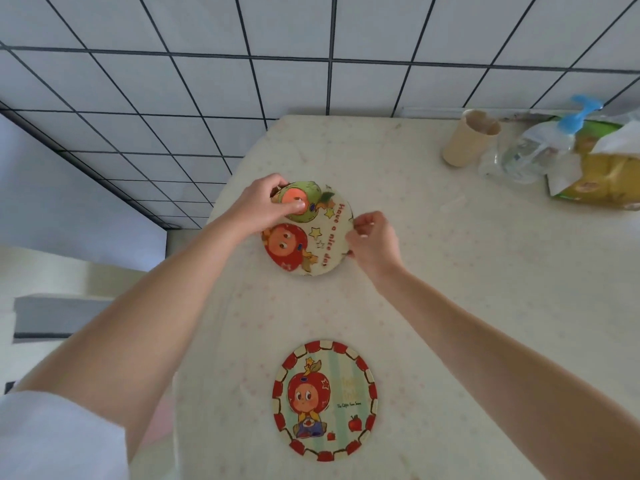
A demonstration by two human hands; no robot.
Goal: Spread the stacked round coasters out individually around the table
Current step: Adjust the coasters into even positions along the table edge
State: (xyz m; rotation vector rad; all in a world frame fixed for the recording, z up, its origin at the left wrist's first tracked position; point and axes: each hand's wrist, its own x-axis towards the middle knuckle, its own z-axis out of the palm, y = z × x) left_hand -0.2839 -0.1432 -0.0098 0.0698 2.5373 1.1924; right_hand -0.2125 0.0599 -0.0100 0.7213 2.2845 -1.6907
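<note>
A stack of round coasters (313, 240) lies near the table's left edge; its top one shows a green and a red cartoon head and the words "Have a nice day". My left hand (263, 206) rests on the stack's far left part, thumb pressing the top face. My right hand (372, 242) pinches the stack's right rim with thumb and fingers. How many coasters lie in the stack is hidden. One single coaster (325, 400), with a red apple border and an apple-headed figure, lies flat nearer to me.
The table (467, 289) wears a pale dotted cloth. At its far right stand a beige cup (469, 138), a clear bottle with a blue pump (540, 143) and a yellow-green packet (606, 174). The table's left edge drops to a tiled floor (156, 98).
</note>
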